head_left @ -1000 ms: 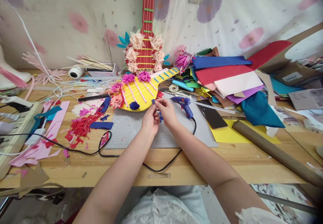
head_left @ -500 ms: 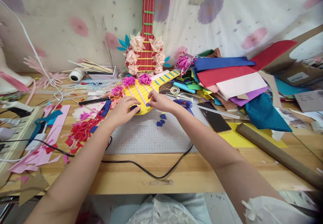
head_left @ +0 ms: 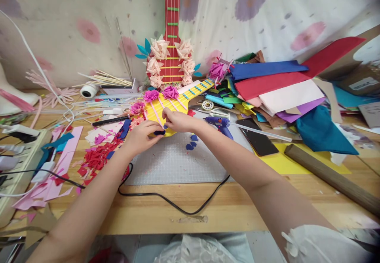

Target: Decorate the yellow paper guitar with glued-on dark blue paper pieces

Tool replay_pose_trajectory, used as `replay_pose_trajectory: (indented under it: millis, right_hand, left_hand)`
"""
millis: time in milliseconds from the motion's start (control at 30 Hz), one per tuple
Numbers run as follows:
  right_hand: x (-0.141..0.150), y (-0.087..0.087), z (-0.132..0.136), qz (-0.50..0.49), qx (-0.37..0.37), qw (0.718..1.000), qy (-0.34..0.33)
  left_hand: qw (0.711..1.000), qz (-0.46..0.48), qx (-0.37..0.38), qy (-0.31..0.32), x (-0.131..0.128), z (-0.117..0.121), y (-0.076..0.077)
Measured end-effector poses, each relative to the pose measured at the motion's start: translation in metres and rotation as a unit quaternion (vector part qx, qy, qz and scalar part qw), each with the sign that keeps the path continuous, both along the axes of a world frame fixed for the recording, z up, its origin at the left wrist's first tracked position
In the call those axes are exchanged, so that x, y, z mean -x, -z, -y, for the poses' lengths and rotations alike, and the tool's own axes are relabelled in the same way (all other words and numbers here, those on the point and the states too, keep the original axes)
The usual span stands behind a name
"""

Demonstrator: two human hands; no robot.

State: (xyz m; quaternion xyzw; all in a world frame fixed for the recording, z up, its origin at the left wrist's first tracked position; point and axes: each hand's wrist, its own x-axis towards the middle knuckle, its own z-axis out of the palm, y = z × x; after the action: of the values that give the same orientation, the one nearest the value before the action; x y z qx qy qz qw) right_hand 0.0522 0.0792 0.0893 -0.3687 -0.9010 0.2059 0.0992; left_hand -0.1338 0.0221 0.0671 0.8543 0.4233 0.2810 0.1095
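Observation:
A small yellow paper guitar (head_left: pixel 156 110) with pink and magenta paper flowers lies tilted over the back of the grey cutting mat (head_left: pixel 175 166). At its lower edge, my left hand (head_left: pixel 144 137) is closed around a dark blue paper flower (head_left: pixel 159 133), partly hidden by the fingers. My right hand (head_left: pixel 179 121) pinches a small blue paper petal (head_left: pixel 165 127) right beside that flower; whether the two touch I cannot tell. Several loose blue petals (head_left: pixel 192 143) lie on the mat. To their right rests a blue glue gun (head_left: pixel 219 124) with a long glue stick in it.
A red paper guitar (head_left: pixel 172 63) with pale flowers stands at the back. Coloured paper sheets (head_left: pixel 282 83) and a phone (head_left: pixel 258 136) are on the right. Red scraps (head_left: pixel 95 156) and a power strip (head_left: pixel 23 168) lie left. A black cable (head_left: pixel 166 195) loops along the front.
My right hand has moved left with the petal, from over the guitar body to the blue flower in my left hand. My left hand has closed in more. The view has shifted slightly.

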Motion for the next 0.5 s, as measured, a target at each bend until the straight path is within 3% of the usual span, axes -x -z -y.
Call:
replay_pose_trajectory:
  millis: [500]
  right_hand:
    - [0.0096, -0.0053, -0.004, 0.062, -0.004, 0.997, -0.046]
  left_hand:
    - [1.0, 0.001, -0.025, 0.008, 0.0045, -0.0008, 0.0061]
